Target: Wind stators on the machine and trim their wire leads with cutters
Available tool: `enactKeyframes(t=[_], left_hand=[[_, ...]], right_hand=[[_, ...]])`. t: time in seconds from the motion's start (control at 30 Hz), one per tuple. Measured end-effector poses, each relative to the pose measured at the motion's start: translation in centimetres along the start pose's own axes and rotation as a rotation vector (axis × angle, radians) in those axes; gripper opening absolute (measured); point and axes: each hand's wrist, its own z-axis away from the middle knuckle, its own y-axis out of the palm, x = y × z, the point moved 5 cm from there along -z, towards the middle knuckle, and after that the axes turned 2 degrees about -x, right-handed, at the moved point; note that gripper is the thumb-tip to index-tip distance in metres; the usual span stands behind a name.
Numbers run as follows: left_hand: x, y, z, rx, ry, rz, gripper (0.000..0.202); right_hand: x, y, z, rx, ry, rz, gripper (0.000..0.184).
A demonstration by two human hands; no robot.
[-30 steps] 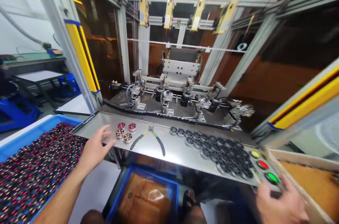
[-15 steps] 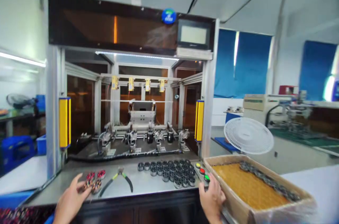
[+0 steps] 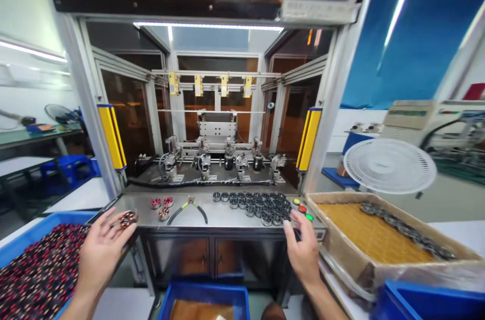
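My left grip (image 3: 100,252) pinches one small stator (image 3: 127,219) at the fingertips, well left of the pliers (image 3: 188,209) and just off the tabletop (image 3: 223,216) corner. I judge it light, stiff and compact, but its copper windings look easy to scratch, so it is best held by the outer rim, not the wire. My right grip (image 3: 303,254) is empty, with the fingers spread, right of the pliers and just short of the green button (image 3: 309,217). Half a second ago my left fingers lay on four stators beside the pliers. Now three (image 3: 161,206) remain there, the fourth is in my grip, and my right has drawn back from the buttons.
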Motion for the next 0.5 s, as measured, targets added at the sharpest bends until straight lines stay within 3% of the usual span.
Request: enactKeyframes(t=[0.1,0.17,0.23,0.37,0.5], left_hand=[[-2.1,1.8,6.0,0.112,0.014,0.138,0.062],[-3.5,3.1,10.1,0.175,0.058,0.238,0.053],[-4.6,3.7,13.5,0.199,0.133,0.22,0.055],[-5.5,3.8,17.2,0.29,0.22,0.135,0.064],[-5.1,3.7,18.4,0.261,0.195,0.126,0.054]], right_hand=[[8.0,1.9,3.0,0.373,-0.033,-0.198,0.028],[12.5,3.4,5.4,0.703,0.123,-0.521,0.024],[15.7,4.3,7.3,0.906,0.319,-0.722,0.025],[18.0,5.2,9.9,1.118,0.591,-0.871,0.037],[17.5,5.5,11.2,1.15,0.663,-0.887,0.043]])
